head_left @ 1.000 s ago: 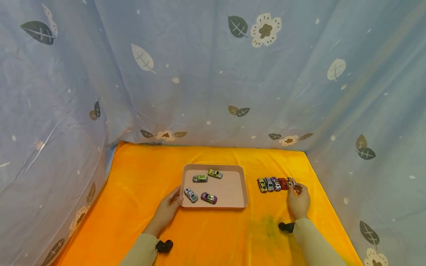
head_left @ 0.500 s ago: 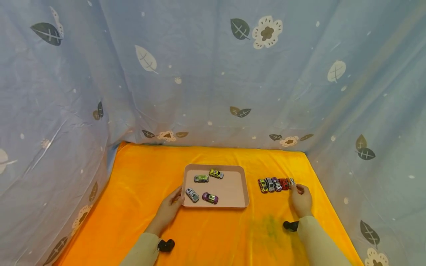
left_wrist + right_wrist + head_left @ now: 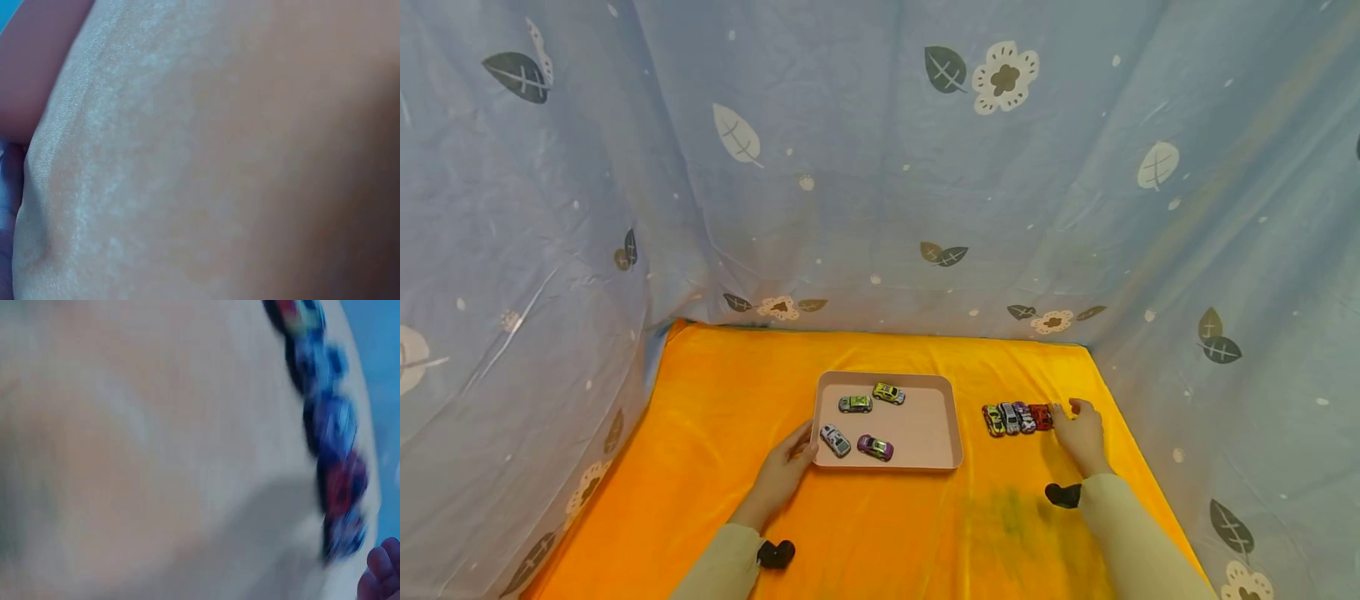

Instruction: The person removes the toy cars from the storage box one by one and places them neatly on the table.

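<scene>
My left hand point(image 3: 782, 475) holds the left edge of a pink tray point(image 3: 925, 465), thumb by the near corner. In the tray lie a green toy car point(image 3: 855, 404), a yellow one, a white one point(image 3: 835, 441) and a purple one point(image 3: 876, 447). To the right, several toy cars stand side by side in a row, among them a yellow car point(image 3: 993, 420) and a red car point(image 3: 1041, 417). My right hand point(image 3: 1081, 435) is at the row's right end, covering most of the last toy car point(image 3: 345, 536). In the blurred right wrist view, its fingertips point(image 3: 381, 565) are apart from that car.
A yellow-orange cloth point(image 3: 737, 375) covers the table. Blue patterned curtains point(image 3: 850, 208) rise behind it and at both sides. Black wrist straps point(image 3: 775, 554) sit on both arms. The left wrist view shows mostly cloth, with part of the tray point(image 3: 37, 56) at upper left.
My right hand has let go of the last toy car at the row's right end, its fingers spreading apart. The left hand stays at the tray. The head view has shifted slightly.
</scene>
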{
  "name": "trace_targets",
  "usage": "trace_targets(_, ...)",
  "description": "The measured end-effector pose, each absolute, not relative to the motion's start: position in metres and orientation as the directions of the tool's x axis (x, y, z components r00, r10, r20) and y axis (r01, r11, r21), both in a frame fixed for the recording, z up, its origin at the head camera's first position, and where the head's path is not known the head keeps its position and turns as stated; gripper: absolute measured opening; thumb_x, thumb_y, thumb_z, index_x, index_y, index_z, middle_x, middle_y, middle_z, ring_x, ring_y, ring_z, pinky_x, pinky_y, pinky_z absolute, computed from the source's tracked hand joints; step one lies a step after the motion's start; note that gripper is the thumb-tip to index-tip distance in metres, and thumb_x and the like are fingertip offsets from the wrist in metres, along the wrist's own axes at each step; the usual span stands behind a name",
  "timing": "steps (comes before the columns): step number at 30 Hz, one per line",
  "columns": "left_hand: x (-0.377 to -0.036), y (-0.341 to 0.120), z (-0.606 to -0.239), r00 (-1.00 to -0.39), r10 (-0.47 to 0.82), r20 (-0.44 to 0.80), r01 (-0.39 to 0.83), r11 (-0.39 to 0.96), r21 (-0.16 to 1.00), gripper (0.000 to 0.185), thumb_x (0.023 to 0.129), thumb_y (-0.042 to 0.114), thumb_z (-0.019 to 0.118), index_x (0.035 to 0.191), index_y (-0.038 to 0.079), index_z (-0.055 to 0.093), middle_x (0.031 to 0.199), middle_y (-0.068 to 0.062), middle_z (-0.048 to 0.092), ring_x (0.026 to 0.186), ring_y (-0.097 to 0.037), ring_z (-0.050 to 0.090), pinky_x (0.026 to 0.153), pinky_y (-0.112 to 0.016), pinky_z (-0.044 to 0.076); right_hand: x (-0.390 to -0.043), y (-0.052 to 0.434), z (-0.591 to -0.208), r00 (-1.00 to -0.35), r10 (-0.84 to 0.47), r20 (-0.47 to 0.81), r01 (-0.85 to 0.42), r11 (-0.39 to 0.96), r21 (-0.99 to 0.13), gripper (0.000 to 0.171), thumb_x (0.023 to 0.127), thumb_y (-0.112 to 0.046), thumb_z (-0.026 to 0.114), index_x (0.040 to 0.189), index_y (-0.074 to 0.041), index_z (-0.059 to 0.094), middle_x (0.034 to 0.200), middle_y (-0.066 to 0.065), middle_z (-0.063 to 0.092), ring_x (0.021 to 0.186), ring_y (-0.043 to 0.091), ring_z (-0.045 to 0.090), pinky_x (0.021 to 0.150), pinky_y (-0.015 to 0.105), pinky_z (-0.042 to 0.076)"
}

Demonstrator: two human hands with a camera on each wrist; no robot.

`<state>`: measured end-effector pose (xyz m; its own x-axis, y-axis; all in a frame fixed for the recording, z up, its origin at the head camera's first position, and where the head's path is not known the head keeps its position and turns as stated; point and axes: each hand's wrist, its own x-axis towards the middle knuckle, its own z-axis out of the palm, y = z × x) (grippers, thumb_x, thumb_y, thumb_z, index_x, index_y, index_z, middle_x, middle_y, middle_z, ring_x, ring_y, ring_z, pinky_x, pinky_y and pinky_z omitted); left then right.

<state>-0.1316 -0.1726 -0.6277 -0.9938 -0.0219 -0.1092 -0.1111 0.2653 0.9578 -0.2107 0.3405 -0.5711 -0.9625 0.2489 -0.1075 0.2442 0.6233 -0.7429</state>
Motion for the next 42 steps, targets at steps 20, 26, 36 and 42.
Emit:
trace_targets(20,-0.133,-0.172,-0.624,-0.991,-0.036,-0.13,-0.135,0.256,0.957,0.052,0.096,0.032,0.062,0.145,0.031,0.046,0.134,0.004,0.056,0.117,-0.018,0.054,0.103,-0.044,0.04,-0.207,0.185,-0.541,-0.975,-0.218,0.052,-0.184,0.651,-0.736,0.062,0.095,-0.033,0.064,0.146,-0.011,0.037,0.128,0.017,0.052,0.103,0.03,0.056,0.085,0.046,0.051)
trace_targets(26,-0.132,-0.172,-0.625,-0.99,-0.035,-0.137,-0.141,0.253,0.957,0.052,0.095,0.035,0.062,0.145,0.034,0.046,0.135,0.004,0.056,0.118,-0.018,0.054,0.103,-0.045,0.04,-0.201,0.152,-0.552,-0.958,-0.284,0.049,-0.215,0.591,-0.778,0.059,0.092,-0.029,0.067,0.142,-0.008,0.043,0.122,0.019,0.056,0.096,0.023,0.056,0.085,0.044,0.05)
trace_targets(36,-0.13,-0.17,-0.62,-0.991,-0.034,-0.133,-0.137,0.259,0.956,0.053,0.096,0.034,0.061,0.146,0.032,0.045,0.136,0.002,0.056,0.119,-0.021,0.054,0.103,-0.047,0.04,-0.194,0.125,-0.563,-0.922,-0.385,0.051,-0.28,0.568,-0.774,0.063,0.091,-0.028,0.069,0.14,0.0,0.044,0.117,0.018,0.057,0.092,0.022,0.056,0.082,0.04,0.051)
trace_targets(42,-0.129,-0.17,-0.618,-0.992,-0.021,-0.123,-0.125,0.248,0.961,0.052,0.097,0.03,0.06,0.147,0.026,0.045,0.136,0.0,0.055,0.119,-0.021,0.053,0.102,-0.045,0.041,-0.19,0.117,-0.565,-0.916,-0.401,0.016,-0.267,0.579,-0.77,0.059,0.091,-0.031,0.068,0.138,-0.003,0.047,0.116,0.016,0.058,0.092,0.021,0.057,0.081,0.039,0.051)
